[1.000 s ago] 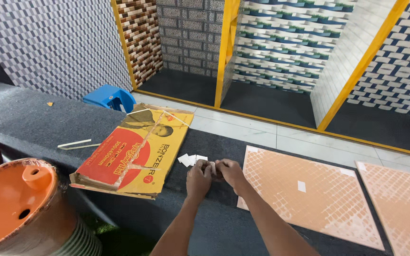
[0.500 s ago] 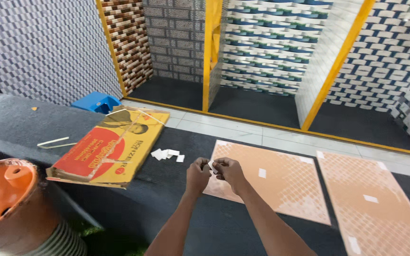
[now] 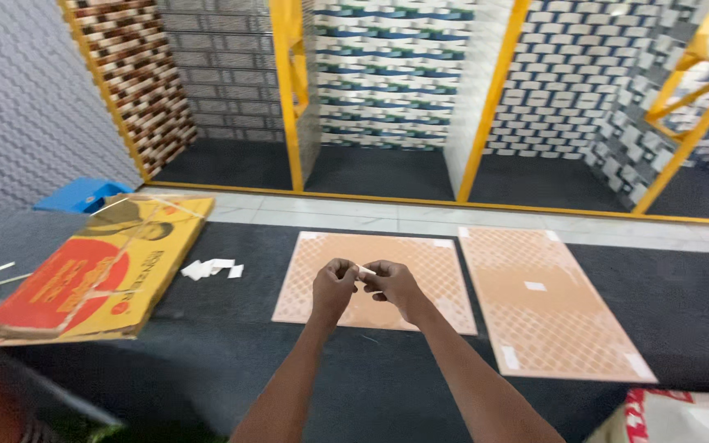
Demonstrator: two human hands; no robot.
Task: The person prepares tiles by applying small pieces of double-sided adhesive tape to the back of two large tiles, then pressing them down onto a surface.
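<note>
My left hand (image 3: 334,286) and my right hand (image 3: 392,285) meet above a pale orange tile (image 3: 369,280) that lies face down on the dark table (image 3: 354,369). Between their fingertips they pinch a small white piece (image 3: 365,271). A second orange tile (image 3: 545,297) with white patches lies just to the right. A small pile of white pieces (image 3: 210,268) sits left of the tiles.
A yellow and red flat cardboard box (image 3: 92,275) lies at the left of the table, with a blue object (image 3: 82,195) behind it. Display bays of patterned wall tiles with yellow frames (image 3: 292,90) stand at the back. A white and red sack (image 3: 691,418) shows at bottom right.
The view has swung right: the orange bucket has left the frame and both tiles show fully. My hands stay joined on the small white piece, now over the left tile.
</note>
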